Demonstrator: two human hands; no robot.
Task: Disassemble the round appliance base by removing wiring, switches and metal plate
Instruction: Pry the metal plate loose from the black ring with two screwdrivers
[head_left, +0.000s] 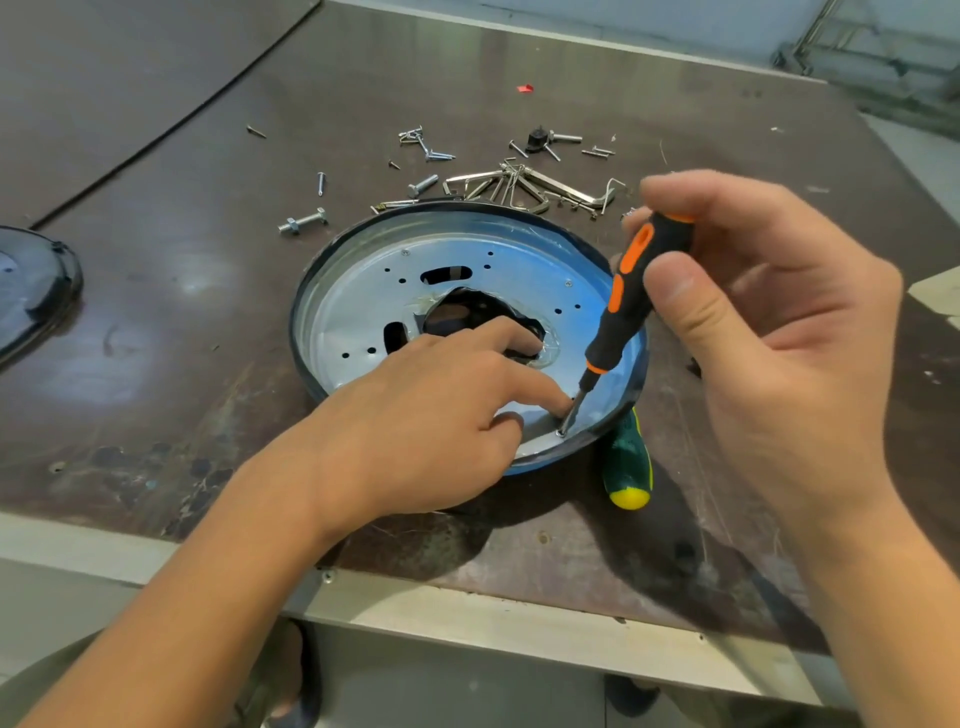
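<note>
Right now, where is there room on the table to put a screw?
Bare tabletop lies between the round base and the dark cover at left, also near the front edge. Behind the base, screws and hex keys crowd it.

Brown worktable (156, 291), round base (467, 244), loose screws (421, 143), hex keys (524, 184)

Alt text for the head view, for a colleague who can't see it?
The right hand holds a black-and-orange screwdriver on a screw at the near rim of the round metal appliance base; the left hand rests on it.
</note>
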